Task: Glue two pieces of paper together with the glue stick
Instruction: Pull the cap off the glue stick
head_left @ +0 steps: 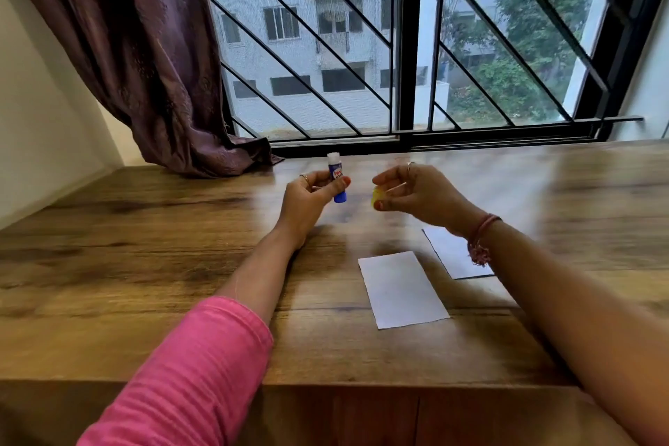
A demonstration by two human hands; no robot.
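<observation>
My left hand [311, 197] grips a blue glue stick [336, 176] upright above the table, its white tip uncovered and pointing up. A short way to the right, my right hand [412, 192] pinches the yellow cap [378, 196] between thumb and fingers, apart from the stick. One white sheet of paper [402, 289] lies flat on the wooden table nearer to me. A second white paper [450, 257] lies just right of it, partly hidden under my right wrist.
The wooden table [144, 264] runs up to a barred window [398, 47] at the back. A purple curtain [152, 65] hangs at the back left and its hem rests on the tabletop. A white wall [36, 119] borders the left side.
</observation>
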